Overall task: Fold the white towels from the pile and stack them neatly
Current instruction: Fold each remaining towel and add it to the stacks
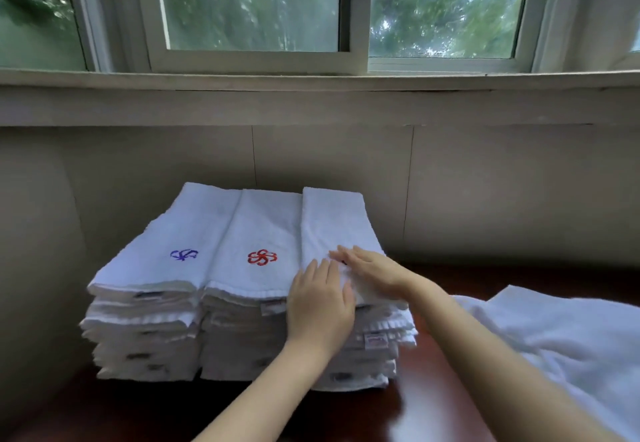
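Left hand (pixel 320 306) and right hand (pixel 372 270), fingers straight, press flat on the top folded white terry towel (pixel 332 230) of the right-hand stack; unfolded white towel pile (pixel 568 337) lies at three o'clock on the dark wooden table (pixel 433 389).

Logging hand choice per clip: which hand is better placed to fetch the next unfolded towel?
Probably the right hand. It lies flat on the right-hand stack, on the side nearest the loose towel pile to the right. The left hand rests at that stack's front edge, farther from the pile, and would have to cross over.
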Motion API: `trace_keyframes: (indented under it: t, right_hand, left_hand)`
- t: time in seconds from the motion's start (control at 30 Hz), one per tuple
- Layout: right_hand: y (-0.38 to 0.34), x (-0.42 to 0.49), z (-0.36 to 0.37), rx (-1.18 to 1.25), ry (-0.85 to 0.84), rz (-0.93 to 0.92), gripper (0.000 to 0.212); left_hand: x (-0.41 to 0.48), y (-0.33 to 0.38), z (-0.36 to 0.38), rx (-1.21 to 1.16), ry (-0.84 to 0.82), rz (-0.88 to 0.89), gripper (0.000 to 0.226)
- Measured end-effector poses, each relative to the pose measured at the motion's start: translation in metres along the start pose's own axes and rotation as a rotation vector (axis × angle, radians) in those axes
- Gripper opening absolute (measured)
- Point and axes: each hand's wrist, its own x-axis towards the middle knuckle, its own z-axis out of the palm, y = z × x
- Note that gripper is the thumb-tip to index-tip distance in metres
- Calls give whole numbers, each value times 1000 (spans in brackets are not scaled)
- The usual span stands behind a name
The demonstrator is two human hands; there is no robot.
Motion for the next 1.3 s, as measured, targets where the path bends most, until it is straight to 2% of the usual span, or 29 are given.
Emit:
trace_keyframes:
  t: [0.03,0.1,0.17,0.23,0.3,0.4,0.5,0.6,0.67,0.73,0.83,0.97,1.03,1.13,1.23,1.3]
  right_hand:
    - [4,-21,6,-79,46,-30,43]
    - [8,-66,18,-84,127,-60,42]
    - [13,-110,27,-63,142,-33,40]
    - [23,-153,30,-86,117,23,37]
    - [35,-195,29,-80,140,102,35]
    - [61,-256,26,-76,286,241,28]
    - [98,-309,22,-147,473,438,27]
    - [127,-347,9,-268,596,650,29]
    - [137,-361,2,-313,597,730,30]
    - [145,-368,2,-401,486,761,34]
    - [153,-370,8,-547,347,762,45]
    - [156,-367,10,-570,389,770,41]
    - [153,-365,12,-550,403,786,38]
    - [147,-360,13,-525,427,835,37]
    - [140,-356,13,-464,481,908,37]
    - [134,-353,12,-431,506,935,36]
  left_hand:
    - [-10,2,-2,-9,44,19,39]
    - [-29,6,-6,-1,91,21,50]
    - [-47,14,-9,64,-56,-27,67]
    - [-61,20,-7,114,-147,-46,71]
    - [-74,28,-9,70,-198,-79,68]
    - [-94,53,-13,-58,-244,-92,64]
    - [-113,83,-6,-209,-419,-41,60]
    - [-132,117,11,-244,-600,63,60]
    - [-141,143,25,-271,-659,129,59]
    - [-146,170,37,-313,-692,191,57]
    - [-146,209,51,-361,-687,288,55]
    - [-147,246,64,-358,-631,422,52]
    - [-150,256,67,-335,-614,427,50]
    - [-149,260,68,-183,-558,456,49]
    - [-146,259,55,-37,-382,623,32]
    - [-149,254,45,76,-353,736,28]
